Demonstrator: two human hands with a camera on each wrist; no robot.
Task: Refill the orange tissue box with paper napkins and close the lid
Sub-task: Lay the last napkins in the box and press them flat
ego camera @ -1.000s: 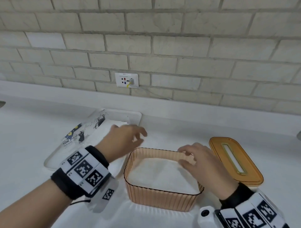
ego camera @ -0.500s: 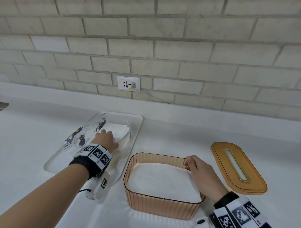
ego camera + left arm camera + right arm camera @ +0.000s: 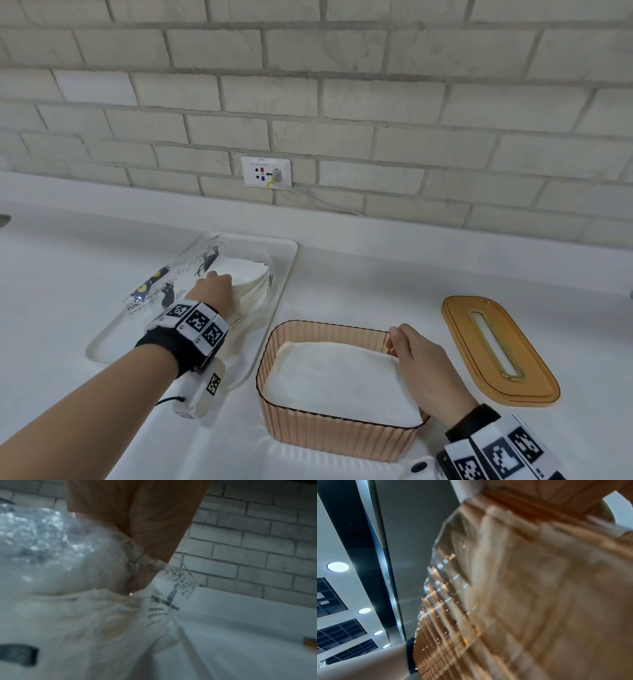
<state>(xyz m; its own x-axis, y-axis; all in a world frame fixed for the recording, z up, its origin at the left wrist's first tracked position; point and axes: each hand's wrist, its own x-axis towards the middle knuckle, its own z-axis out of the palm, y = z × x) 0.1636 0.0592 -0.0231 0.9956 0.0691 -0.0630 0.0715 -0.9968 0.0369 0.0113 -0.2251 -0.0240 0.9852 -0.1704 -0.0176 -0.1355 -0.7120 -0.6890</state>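
Observation:
The orange ribbed tissue box (image 3: 329, 435) stands lidless on the white counter, with white napkins (image 3: 339, 377) lying inside it. Its orange slotted lid (image 3: 460, 335) lies flat to the right, apart from the box. My right hand (image 3: 416, 363) holds the box's right rim, thumb at the edge; the right wrist view shows the ribbed wall (image 3: 471, 615) close up. My left hand (image 3: 212, 289) reaches into the clear printed napkin pack (image 3: 171, 287) on the tray and grips the napkin stack (image 3: 250, 277), which bends upward. The left wrist view shows the napkins (image 3: 85, 615) creased toward my fingers.
The pack lies on a white tray (image 3: 284, 253) left of the box. A brick wall with a socket and plugged cable (image 3: 267, 173) rises behind a raised ledge. Bare counter (image 3: 376, 281) lies between the tray, box and wall.
My left hand moved from above the box over to the tray and went into the napkin pack. My right hand slid from the far rim to the box's right end.

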